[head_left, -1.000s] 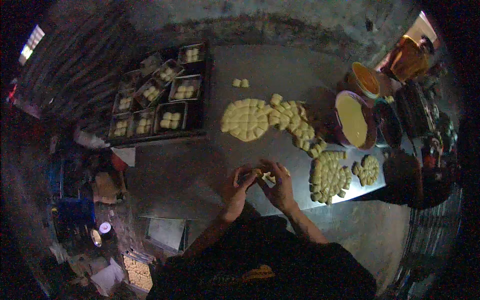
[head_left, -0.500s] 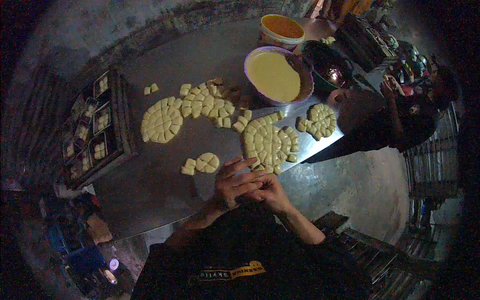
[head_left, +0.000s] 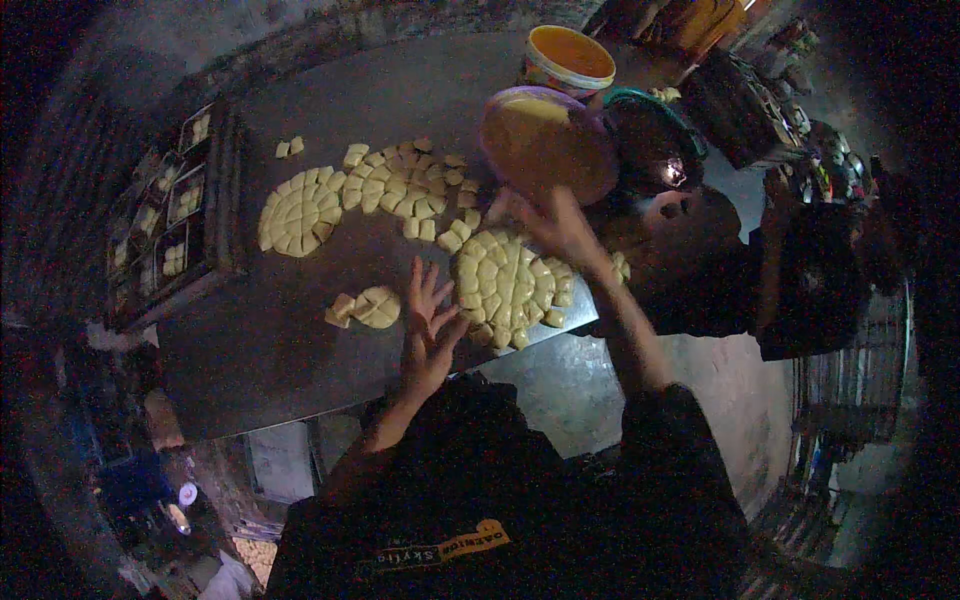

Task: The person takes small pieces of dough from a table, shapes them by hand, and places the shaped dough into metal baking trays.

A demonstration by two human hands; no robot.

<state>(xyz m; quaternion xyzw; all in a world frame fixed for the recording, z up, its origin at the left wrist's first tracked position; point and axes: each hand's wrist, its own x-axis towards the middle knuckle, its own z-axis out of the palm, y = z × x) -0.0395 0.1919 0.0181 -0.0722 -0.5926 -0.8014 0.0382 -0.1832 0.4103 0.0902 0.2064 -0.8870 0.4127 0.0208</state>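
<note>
My left hand (head_left: 432, 325) is open with fingers spread, over the metal tabletop between a small cut dough round (head_left: 376, 307) and a larger cluster of glossy dough pieces (head_left: 508, 285). My right hand (head_left: 550, 222) reaches toward the purple-rimmed basin (head_left: 545, 135) of pale yellow liquid, whose surface is partly in shadow; its fingers are extended and blurred, with nothing visible in them. Beyond my hands lie a segmented dough round (head_left: 300, 210) and many loose dough pieces (head_left: 390, 180).
A dark tray (head_left: 220, 260) of tins with dough stands at the left. An orange-topped bucket (head_left: 568, 62), a teal-rimmed bowl (head_left: 650, 130) and dark boxes (head_left: 740, 110) are at the back right. Another person (head_left: 810, 290) in dark clothing is at the right.
My hands, together earlier, have separated: the right has moved up toward the purple-rimmed basin, the left has opened out. The view has shifted toward the basins since a second ago.
</note>
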